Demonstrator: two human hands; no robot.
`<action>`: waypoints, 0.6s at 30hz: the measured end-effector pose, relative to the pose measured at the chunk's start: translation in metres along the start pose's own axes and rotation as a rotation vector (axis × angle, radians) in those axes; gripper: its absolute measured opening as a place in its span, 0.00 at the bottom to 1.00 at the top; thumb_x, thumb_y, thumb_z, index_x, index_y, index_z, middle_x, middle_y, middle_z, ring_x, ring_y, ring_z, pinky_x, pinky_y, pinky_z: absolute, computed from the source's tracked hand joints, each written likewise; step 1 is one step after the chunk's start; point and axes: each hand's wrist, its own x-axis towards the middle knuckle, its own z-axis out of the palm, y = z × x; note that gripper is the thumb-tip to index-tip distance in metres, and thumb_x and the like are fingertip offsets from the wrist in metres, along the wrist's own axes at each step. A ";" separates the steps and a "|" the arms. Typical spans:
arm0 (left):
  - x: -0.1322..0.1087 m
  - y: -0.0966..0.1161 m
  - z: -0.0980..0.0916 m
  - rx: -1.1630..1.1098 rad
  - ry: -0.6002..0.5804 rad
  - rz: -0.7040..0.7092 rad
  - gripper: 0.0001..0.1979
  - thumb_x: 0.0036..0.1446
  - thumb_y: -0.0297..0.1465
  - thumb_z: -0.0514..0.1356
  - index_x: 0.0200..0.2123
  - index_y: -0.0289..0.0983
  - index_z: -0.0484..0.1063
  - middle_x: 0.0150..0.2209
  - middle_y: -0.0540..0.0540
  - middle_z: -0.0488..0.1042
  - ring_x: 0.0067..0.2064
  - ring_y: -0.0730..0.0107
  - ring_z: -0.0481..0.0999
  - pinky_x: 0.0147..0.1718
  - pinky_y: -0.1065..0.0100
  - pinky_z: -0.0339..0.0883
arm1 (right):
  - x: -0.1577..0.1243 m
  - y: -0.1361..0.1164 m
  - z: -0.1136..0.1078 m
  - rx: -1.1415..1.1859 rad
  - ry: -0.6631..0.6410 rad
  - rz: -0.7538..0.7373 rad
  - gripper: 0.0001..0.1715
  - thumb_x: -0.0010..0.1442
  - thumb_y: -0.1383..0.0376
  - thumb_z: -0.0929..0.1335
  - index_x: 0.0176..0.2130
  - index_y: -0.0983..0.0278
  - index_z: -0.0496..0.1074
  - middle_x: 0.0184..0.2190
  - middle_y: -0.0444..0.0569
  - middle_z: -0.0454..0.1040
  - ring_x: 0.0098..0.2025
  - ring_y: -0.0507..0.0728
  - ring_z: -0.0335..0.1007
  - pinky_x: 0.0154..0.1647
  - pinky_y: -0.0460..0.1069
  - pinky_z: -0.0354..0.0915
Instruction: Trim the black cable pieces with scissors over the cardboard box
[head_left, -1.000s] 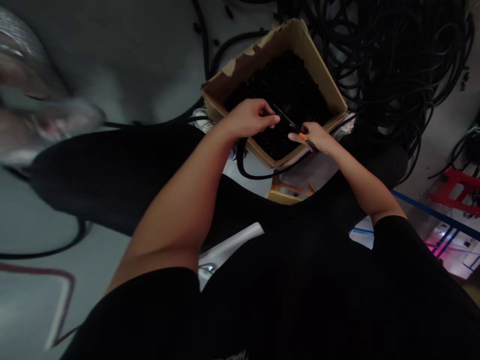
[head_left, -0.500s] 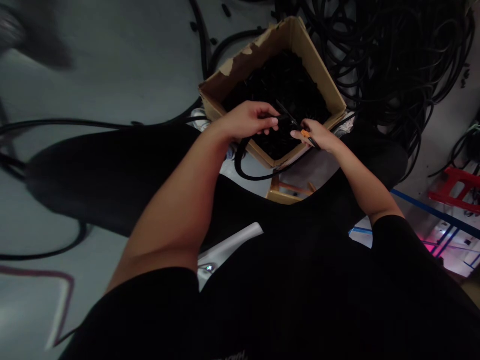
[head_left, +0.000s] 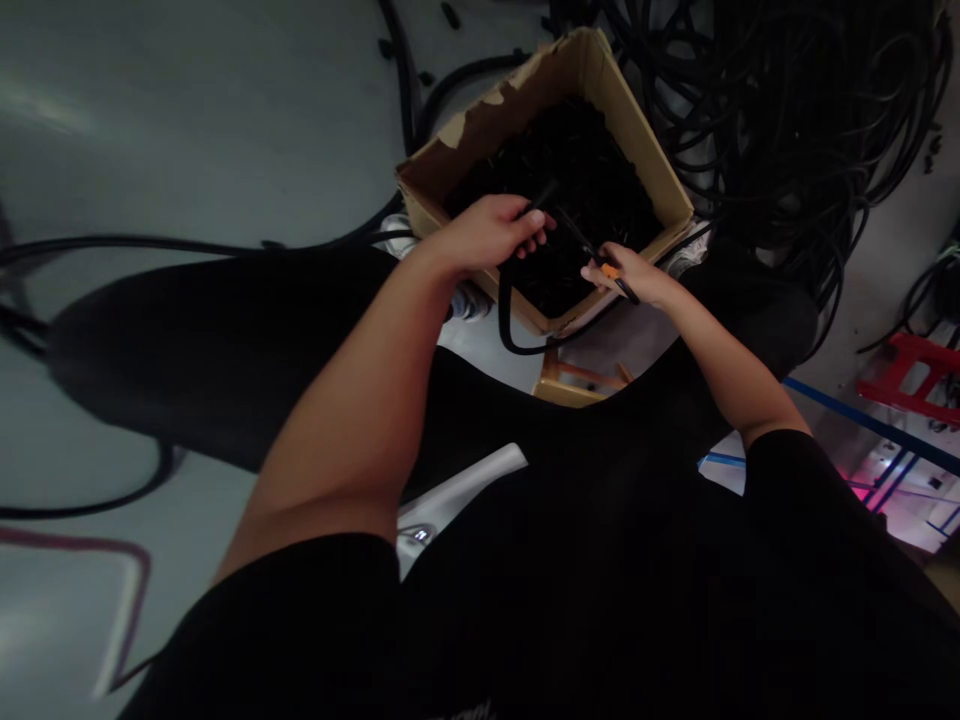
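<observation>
A cardboard box full of small black pieces stands on the floor between my legs. Over its near left side, my left hand pinches a black rubber strip, whose end points up over the pieces and whose loop hangs below the hand. My right hand is closed round scissors with orange on the handle, above the box's near right side. The dark blades point up and left, a little apart from my left fingers.
A large tangle of black strips lies right of the box. More strips run over the floor on the left. A red stool and a blue rail are at the right. A wooden piece shows below the box.
My left hand has turned slightly and drawn back from the blades; the strip's end now points upward and its loop has shifted right. My right hand with the scissors has hardly moved.
</observation>
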 end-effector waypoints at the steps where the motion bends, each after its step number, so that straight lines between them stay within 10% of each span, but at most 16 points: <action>1: 0.001 -0.001 0.002 0.014 -0.035 0.007 0.13 0.94 0.32 0.62 0.51 0.38 0.84 0.42 0.43 0.83 0.42 0.56 0.82 0.53 0.55 0.82 | 0.000 0.000 0.002 -0.016 -0.002 0.001 0.33 0.75 0.52 0.90 0.43 0.58 0.70 0.35 0.41 0.74 0.36 0.52 0.75 0.35 0.44 0.77; 8: 0.003 0.001 0.009 -0.048 -0.001 -0.028 0.08 0.95 0.37 0.65 0.56 0.42 0.75 0.43 0.46 0.84 0.41 0.57 0.85 0.55 0.50 0.85 | -0.004 -0.015 0.010 -0.018 0.040 0.155 0.38 0.80 0.42 0.88 0.41 0.57 0.66 0.27 0.40 0.74 0.26 0.51 0.68 0.24 0.43 0.62; 18: -0.001 0.008 0.018 -0.034 0.102 0.014 0.17 0.84 0.38 0.77 0.47 0.41 0.74 0.36 0.50 0.81 0.45 0.60 0.83 0.48 0.60 0.74 | 0.002 -0.015 0.017 0.063 0.057 0.180 0.36 0.80 0.43 0.88 0.43 0.58 0.69 0.31 0.42 0.78 0.31 0.50 0.75 0.27 0.41 0.70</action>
